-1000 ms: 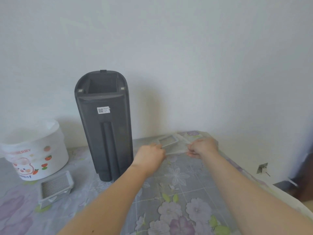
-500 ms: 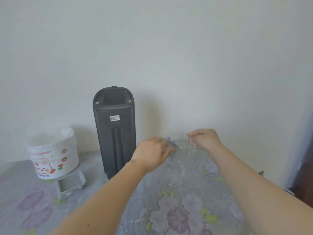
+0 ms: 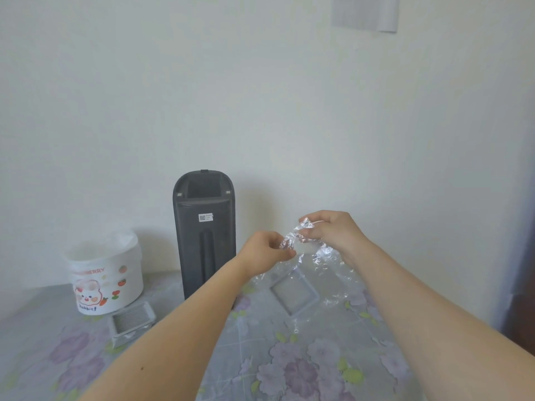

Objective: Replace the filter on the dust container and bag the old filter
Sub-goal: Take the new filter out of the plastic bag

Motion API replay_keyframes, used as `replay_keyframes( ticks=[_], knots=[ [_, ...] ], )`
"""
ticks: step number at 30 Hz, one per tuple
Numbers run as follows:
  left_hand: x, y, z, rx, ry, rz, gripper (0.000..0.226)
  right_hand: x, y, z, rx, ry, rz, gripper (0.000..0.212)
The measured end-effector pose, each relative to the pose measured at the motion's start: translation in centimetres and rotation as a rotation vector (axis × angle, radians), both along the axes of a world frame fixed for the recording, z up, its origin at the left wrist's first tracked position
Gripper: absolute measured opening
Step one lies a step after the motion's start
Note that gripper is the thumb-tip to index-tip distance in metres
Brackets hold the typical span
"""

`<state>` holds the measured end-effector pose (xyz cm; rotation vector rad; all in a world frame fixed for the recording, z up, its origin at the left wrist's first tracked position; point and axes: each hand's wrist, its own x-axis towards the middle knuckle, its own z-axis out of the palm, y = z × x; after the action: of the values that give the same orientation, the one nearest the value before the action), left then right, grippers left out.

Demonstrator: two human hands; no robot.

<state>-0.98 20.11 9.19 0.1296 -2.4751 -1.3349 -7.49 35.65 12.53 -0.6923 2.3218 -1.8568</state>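
Nearest the camera, two bare forearms reached out over the desk (image 3: 289,357), which was covered in a flowered cloth. The left hand (image 3: 265,250) pinched one side of the mouth of a clear plastic bag (image 3: 327,273), and the right hand (image 3: 330,231) was closed on the other side, so that the bag hung between them above the desk. One filter (image 3: 293,290) sat tilted inside the bag, low in it.

To the left, near the desk's edge, a second filter (image 3: 133,321) lay flat on the cloth, just in front of a white tub (image 3: 105,280) with a cartoon print. Which filter was the old one could not be told.

Farther back stood the dark dust container (image 3: 204,233), upright near the wall, its top slot looking unfilled.

The thin film could slip from a fingertip pinch, or tear where a hard frame corner pressed it. If either grip loosened, the filter would likely drop and shed dust on the cloth.

The count: two hands, two filters, one bag, one container, one tub.
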Motion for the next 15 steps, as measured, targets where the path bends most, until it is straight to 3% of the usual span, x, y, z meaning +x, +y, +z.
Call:
replay_keyframes(
  ticks=[6, 10, 15],
  knots=[
    [0.6, -0.1, 0.3, 0.073, -0.002, -0.03, 0.015, 0.5, -0.6, -0.3, 0.027, 0.031, -0.036, 0.02],
    [0.6, -0.3, 0.3, 0.061, 0.01, -0.006, 0.007, 0.1, -1.3, -0.6, 0.104, 0.219, -0.22, 0.023],
    [0.8, -0.8, 0.2, 0.081, 0.014, 0.048, 0.025, 1.0, -1.4, -1.0, 0.303, 0.408, -0.257, 0.011]
  ],
)
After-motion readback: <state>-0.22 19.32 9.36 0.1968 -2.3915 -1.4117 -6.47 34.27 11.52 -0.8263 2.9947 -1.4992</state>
